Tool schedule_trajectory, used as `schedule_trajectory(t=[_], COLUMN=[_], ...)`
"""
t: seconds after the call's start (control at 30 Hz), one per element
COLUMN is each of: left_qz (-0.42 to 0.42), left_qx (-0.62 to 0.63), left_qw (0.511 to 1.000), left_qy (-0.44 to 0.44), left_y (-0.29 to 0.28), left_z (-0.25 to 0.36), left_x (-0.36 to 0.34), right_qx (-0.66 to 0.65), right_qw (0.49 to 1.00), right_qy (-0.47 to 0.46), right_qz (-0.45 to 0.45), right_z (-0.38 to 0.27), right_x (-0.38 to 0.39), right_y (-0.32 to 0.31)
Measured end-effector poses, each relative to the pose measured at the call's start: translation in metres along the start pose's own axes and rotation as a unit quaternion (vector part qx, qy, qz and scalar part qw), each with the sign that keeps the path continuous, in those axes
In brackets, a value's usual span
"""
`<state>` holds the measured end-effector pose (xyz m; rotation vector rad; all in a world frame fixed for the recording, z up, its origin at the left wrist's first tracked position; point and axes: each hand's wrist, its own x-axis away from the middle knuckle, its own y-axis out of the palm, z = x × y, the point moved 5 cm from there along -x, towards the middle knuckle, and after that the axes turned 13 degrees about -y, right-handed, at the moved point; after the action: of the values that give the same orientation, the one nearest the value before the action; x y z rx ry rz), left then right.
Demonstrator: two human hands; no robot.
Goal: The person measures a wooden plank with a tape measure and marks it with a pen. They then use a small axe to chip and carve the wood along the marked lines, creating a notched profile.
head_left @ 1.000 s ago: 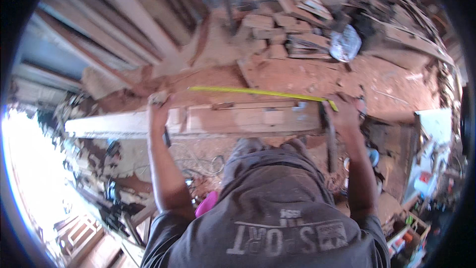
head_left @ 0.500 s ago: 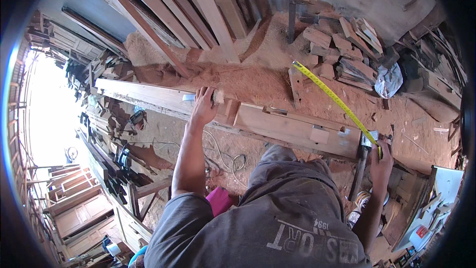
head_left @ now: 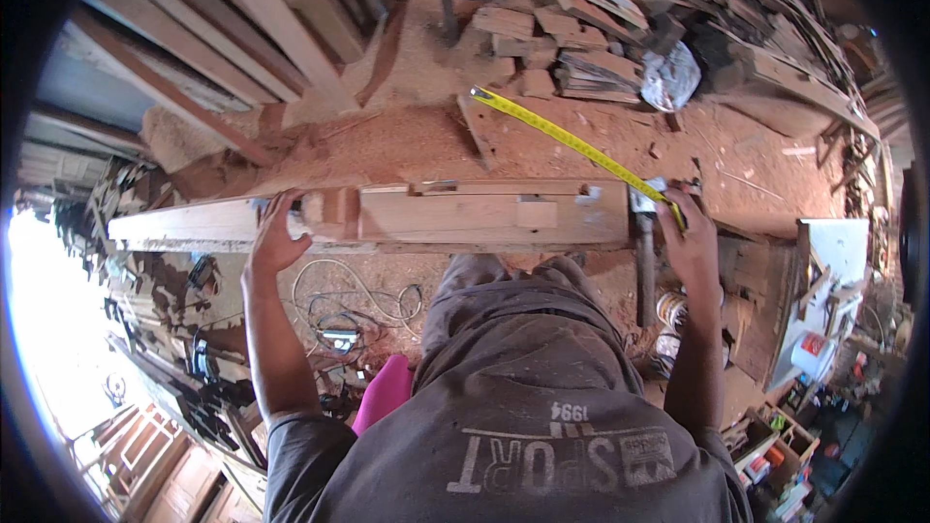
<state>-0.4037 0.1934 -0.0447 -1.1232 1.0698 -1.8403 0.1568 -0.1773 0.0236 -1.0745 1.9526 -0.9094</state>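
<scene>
A long pale timber beam (head_left: pixel 203 223) lies crosswise in front of me, with a shorter wooden board (head_left: pixel 446 218) on its right part. My left hand (head_left: pixel 276 237) rests on the beam left of a small wood block (head_left: pixel 334 211), fingers stretched and thumb apart. My right hand (head_left: pixel 693 242) is closed on a tape measure, whose case is hidden in the hand. Its yellow blade (head_left: pixel 562 139) sticks out up and left, its tip free beyond the board. Beside that hand, a grey metal piece (head_left: pixel 644 196) sits at the board's right end, above a dark upright bar (head_left: pixel 646 271).
Offcuts (head_left: pixel 542 24) are heaped at the far side near a crumpled plastic bag (head_left: pixel 670 77). Long planks (head_left: pixel 252 19) lean at the far left. A pale cable (head_left: pixel 325 266) loops on the sawdust-covered floor. A white panel (head_left: pixel 823 261) stands at the right.
The view has turned, so the beam lies nearly level. My left hand has slid left along the beam, away from the wood block, and its thumb has spread. My right hand still holds the extended tape measure.
</scene>
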Motion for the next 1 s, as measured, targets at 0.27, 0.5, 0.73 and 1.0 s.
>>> schedule_trajectory(t=[0.27,0.5,0.73,1.0], left_qz=[0.186,-0.158,-0.142,-0.170], left_qx=[0.112,0.598,0.290,0.056], left_qw=[0.969,0.757,0.935,0.982], left_qy=[0.114,0.211,0.149,0.055], left_y=[-0.023,0.096,0.084,0.075], left_z=[0.132,0.350,0.358,0.284], left_x=[0.028,0.088,0.085,0.059], right_qx=[-0.206,-0.485,-0.414,-0.423], right_qw=[0.971,0.866,0.886,0.841], right_qy=[0.123,0.118,0.175,0.322], right_qz=[-0.011,0.027,0.119,0.099], right_z=[-0.027,-0.137,-0.085,0.005], right_x=[-0.006,-0.002,0.024,0.044], right_y=[0.023,0.093,0.098,0.067])
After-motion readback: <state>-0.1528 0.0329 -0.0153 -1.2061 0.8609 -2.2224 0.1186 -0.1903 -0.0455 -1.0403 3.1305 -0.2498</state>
